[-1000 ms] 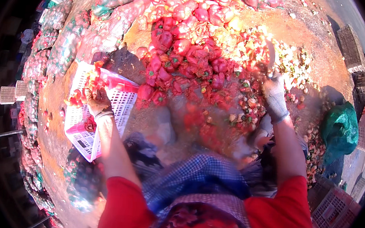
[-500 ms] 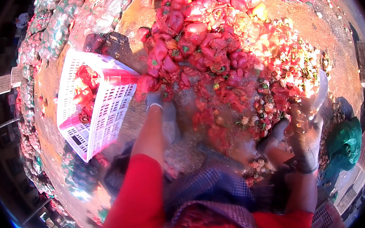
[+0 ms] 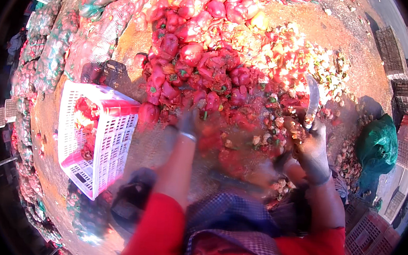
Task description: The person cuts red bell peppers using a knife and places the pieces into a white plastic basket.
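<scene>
Peppers (image 3: 194,73) heap beside the crate's (image 3: 98,142) rim; right hand (image 3: 314,154) grips knife (image 3: 313,100), left hand's (image 3: 187,123) grip blurred.

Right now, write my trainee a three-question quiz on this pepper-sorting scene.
1. True or false: the right hand holds a knife.
2. The white basket lies on which side of the person? A) left B) right
3. What is the left hand reaching toward?

Key: 1 true; 2 A; 3 the pile of red peppers.
</scene>
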Demonstrator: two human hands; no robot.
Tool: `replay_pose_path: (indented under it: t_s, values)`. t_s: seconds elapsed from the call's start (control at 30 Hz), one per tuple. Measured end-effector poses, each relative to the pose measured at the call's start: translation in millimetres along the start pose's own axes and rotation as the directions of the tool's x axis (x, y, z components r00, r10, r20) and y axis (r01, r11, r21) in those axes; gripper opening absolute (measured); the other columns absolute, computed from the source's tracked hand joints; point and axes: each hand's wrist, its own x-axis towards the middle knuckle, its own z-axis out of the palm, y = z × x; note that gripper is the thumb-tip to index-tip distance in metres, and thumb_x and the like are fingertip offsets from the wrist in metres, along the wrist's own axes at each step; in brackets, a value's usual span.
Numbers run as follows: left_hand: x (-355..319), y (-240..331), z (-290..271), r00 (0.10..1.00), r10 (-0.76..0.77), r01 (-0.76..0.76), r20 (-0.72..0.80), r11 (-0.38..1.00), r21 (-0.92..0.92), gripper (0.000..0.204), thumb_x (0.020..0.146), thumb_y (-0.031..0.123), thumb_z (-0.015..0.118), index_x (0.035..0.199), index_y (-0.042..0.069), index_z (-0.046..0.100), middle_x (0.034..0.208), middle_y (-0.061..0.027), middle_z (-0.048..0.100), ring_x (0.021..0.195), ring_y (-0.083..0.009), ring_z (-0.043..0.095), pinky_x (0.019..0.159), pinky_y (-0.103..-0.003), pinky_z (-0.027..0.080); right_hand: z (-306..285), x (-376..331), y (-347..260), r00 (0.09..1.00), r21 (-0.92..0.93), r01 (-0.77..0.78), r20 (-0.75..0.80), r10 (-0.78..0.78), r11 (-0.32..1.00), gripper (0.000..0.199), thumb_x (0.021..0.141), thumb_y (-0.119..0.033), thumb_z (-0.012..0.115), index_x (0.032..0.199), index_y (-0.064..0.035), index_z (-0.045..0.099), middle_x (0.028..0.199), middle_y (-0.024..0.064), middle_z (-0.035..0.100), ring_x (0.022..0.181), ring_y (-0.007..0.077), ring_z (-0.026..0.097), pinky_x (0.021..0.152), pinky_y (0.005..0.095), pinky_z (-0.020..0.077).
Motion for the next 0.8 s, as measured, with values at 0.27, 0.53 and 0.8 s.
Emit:
replay_pose_path:
  t_s: [0.27, 0.53, 0.8]
  values:
    - [-15, 242, 50, 0.933, -0.056, 0.252, 0.356, 0.808, -0.533, 0.050, 0.089, 0.009, 0.066, 0.133, 0.003, 0.043, 0.111, -0.0081, 0.063, 0.099, -0.0167, 0.062, 0.080, -0.030, 0.053, -12, -8, 27, 0.954, -0.223, 0.287, 0.159, -0.256, 0.932, 0.037, 0.086, -0.014, 0.071, 0.120, -0.0056, 0.059, 0.093, 0.0036, 0.067, 0.078, 0.0091, 0.060, 0.064, 0.0257, 0.0475]
    - [-64, 321, 37, 0.873, -0.069, 0.232, 0.484, 0.930, -0.286, 0.043, 0.087, 0.005, 0.063, 0.126, 0.006, 0.046, 0.116, -0.0051, 0.055, 0.104, -0.0147, 0.056, 0.092, -0.030, 0.048, 6, -1, 29, 0.871, -0.094, 0.467, 0.222, -0.439, 0.879, 0.074, 0.069, -0.020, 0.086, 0.132, -0.0030, 0.051, 0.116, 0.0128, 0.065, 0.105, 0.0210, 0.063, 0.092, 0.0361, 0.0506]
    - [-71, 287, 46, 0.830, 0.397, -0.485, 0.392, 0.860, 0.156, 0.045, 0.089, 0.012, 0.068, 0.130, 0.004, 0.051, 0.116, -0.0118, 0.061, 0.105, -0.0220, 0.062, 0.090, -0.037, 0.052, 3, -11, 39, 0.854, -0.232, 0.506, 0.272, -0.444, 0.831, 0.066, 0.073, -0.014, 0.079, 0.131, -0.0002, 0.051, 0.108, 0.0173, 0.064, 0.092, 0.0195, 0.064, 0.080, 0.0345, 0.0523]
